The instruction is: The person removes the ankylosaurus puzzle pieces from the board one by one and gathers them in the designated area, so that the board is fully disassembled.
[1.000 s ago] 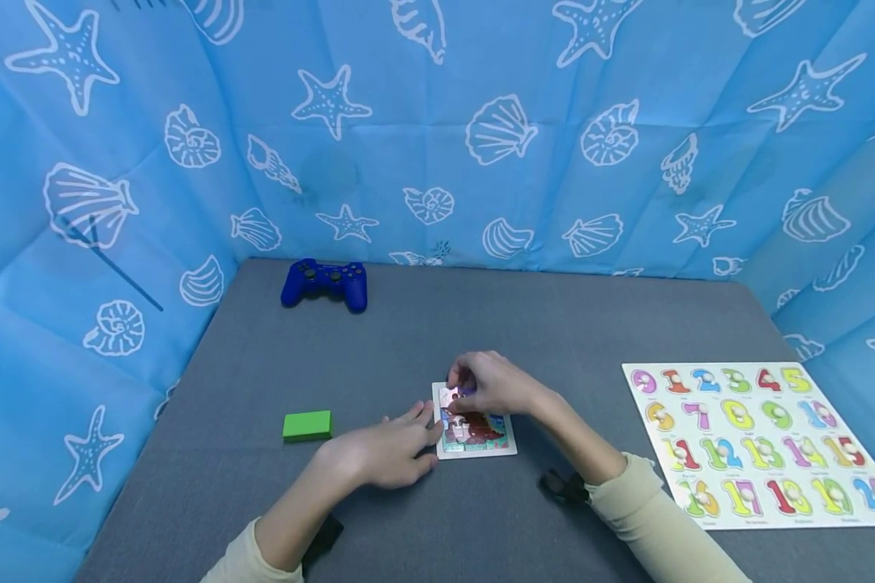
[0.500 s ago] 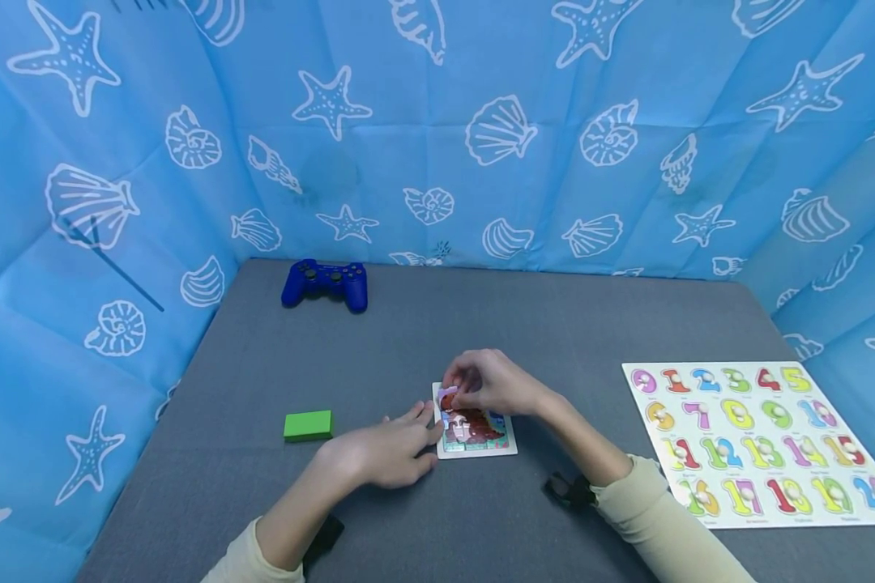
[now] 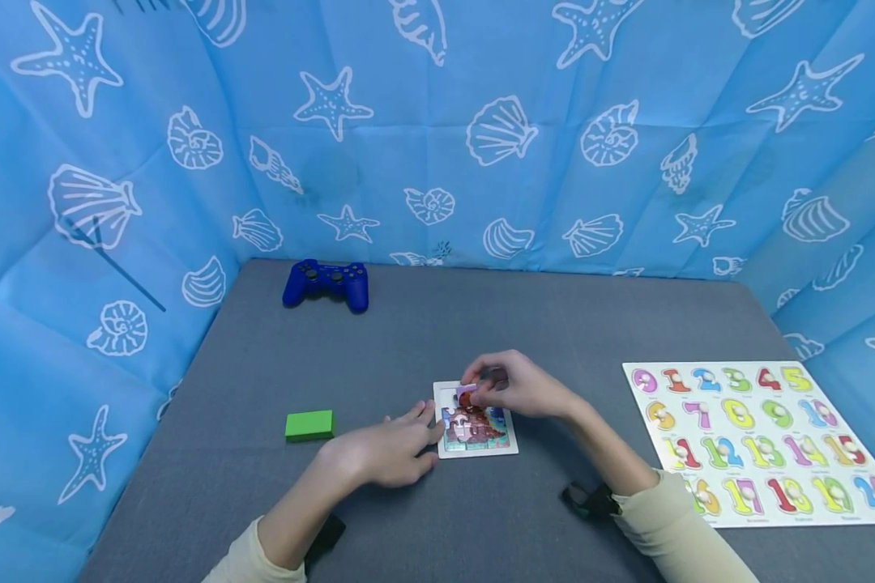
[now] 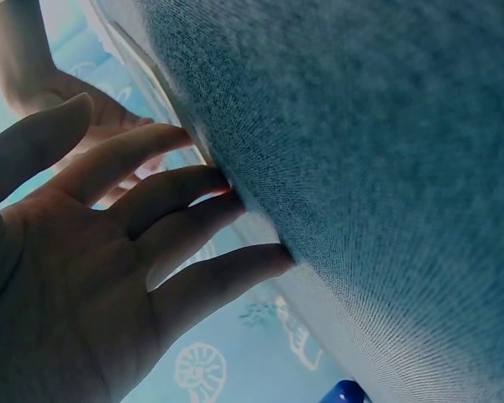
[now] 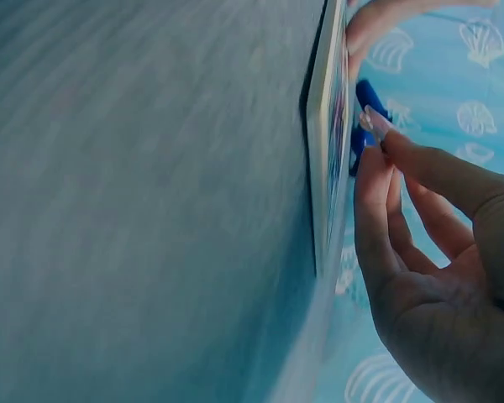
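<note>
A small square jigsaw puzzle (image 3: pixel 477 454) with a pale border and a brown figure lies mid-table in the head view. My right hand (image 3: pixel 521 385) pinches a purple and reddish puzzle piece (image 3: pixel 465 394) between thumb and fingers, over the puzzle's upper part. In the right wrist view that piece (image 5: pixel 368 120) is held apart from the puzzle board (image 5: pixel 321 126), seen edge-on. With fingers extended, my left hand (image 3: pixel 386 455) rests at the board's left edge. The left wrist view shows the fingertips of this hand (image 4: pixel 92 269) down at the tabletop and board edge.
A green block (image 3: pixel 309 425) lies left of the left hand. Farther back is a blue game controller (image 3: pixel 326 283). On the right lies a white number board (image 3: pixel 630 371) with colourful numerals, partly behind the right sleeve. A blue shell-patterned curtain (image 3: pixel 408 154) borders the table.
The right hand shifts slightly left, then moves right with the puzzle piece. A pale patch now shows at the puzzle's upper left. The left hand stays in place.
</note>
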A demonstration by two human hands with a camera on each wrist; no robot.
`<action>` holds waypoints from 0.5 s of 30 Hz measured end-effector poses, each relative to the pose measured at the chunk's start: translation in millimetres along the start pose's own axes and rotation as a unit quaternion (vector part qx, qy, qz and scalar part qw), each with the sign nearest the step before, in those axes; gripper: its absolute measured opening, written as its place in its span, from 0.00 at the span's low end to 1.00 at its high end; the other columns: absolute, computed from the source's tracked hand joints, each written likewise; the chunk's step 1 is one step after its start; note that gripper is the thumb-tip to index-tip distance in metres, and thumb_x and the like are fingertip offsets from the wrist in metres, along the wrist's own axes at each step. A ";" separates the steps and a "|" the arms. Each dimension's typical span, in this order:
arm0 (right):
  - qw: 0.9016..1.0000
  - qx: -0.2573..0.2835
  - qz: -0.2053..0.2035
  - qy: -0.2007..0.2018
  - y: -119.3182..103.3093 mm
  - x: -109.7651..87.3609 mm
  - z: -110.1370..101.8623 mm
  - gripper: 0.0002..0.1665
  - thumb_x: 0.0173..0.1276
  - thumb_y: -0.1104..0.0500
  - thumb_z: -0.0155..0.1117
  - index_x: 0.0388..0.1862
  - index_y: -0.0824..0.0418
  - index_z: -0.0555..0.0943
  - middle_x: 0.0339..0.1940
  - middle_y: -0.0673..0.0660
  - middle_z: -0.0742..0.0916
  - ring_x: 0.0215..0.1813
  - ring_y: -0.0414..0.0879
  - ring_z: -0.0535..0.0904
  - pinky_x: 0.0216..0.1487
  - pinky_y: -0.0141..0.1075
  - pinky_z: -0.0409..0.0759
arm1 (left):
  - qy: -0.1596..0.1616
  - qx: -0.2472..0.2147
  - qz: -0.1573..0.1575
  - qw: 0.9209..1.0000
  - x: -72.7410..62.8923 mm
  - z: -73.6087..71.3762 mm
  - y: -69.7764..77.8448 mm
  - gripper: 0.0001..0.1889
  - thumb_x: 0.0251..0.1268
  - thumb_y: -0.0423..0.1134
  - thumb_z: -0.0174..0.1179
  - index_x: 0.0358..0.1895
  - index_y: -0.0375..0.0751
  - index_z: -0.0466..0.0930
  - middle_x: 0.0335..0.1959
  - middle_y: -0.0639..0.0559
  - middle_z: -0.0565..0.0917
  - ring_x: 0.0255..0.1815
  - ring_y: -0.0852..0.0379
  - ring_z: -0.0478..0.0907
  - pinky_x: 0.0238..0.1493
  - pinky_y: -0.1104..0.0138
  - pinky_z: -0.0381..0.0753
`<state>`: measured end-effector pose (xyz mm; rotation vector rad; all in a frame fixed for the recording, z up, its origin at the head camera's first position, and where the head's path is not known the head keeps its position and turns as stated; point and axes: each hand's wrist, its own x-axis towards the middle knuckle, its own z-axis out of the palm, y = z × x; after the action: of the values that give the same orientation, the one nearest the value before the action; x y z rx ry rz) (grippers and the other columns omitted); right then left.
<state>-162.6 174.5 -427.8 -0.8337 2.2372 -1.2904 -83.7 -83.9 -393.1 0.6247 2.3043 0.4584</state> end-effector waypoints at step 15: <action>0.995 0.002 0.086 0.044 21.6 -34.8 -47.4 0.16 0.72 0.67 0.74 0.57 0.68 0.88 0.54 0.68 0.91 0.47 0.40 0.90 0.45 0.30 0.87 | -0.011 -0.005 0.000 1.000 18.6 11.8 -18.0 0.31 0.88 0.50 0.51 0.87 0.52 0.61 0.93 0.45 0.46 0.94 0.48 0.42 0.88 0.37 0.55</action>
<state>-172.8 236.0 -421.8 -0.5771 2.3169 -1.2719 -92.9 -86.7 -419.8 0.6228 2.2792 0.4610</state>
